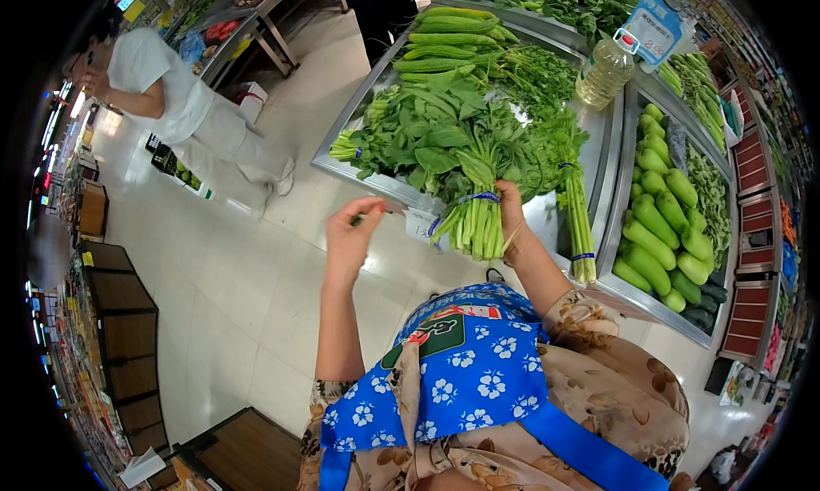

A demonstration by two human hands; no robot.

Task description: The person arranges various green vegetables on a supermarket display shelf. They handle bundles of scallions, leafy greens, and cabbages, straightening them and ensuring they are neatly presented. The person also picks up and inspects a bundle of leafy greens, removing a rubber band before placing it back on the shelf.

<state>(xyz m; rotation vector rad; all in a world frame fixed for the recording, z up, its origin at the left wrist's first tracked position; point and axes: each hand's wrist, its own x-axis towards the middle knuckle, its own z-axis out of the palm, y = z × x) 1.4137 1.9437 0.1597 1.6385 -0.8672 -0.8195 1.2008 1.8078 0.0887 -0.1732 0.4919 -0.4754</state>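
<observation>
A bunch of leafy greens (477,225), tied with a purple-blue band around its pale green stems, is gripped at its right side by my right hand (512,219). My left hand (355,231) is raised to the left of the bunch, with fingers curled and pinched around a small dark green piece. Below and behind the bunch, more leafy greens (416,126) lie on the metal display tray (355,110). A banded bunch of celery (578,228) rests at the tray's right side, and ridged luffa gourds (448,43) lie at its far end.
An oil bottle (602,75) stands at the tray's back right, beside a price sign (653,28). Another bin (618,235) holds green gourds (653,215). A person in white (166,87) stands at the upper left; another in dark clothes (378,10) is beyond the tray. Wooden display boxes (131,337) stand left.
</observation>
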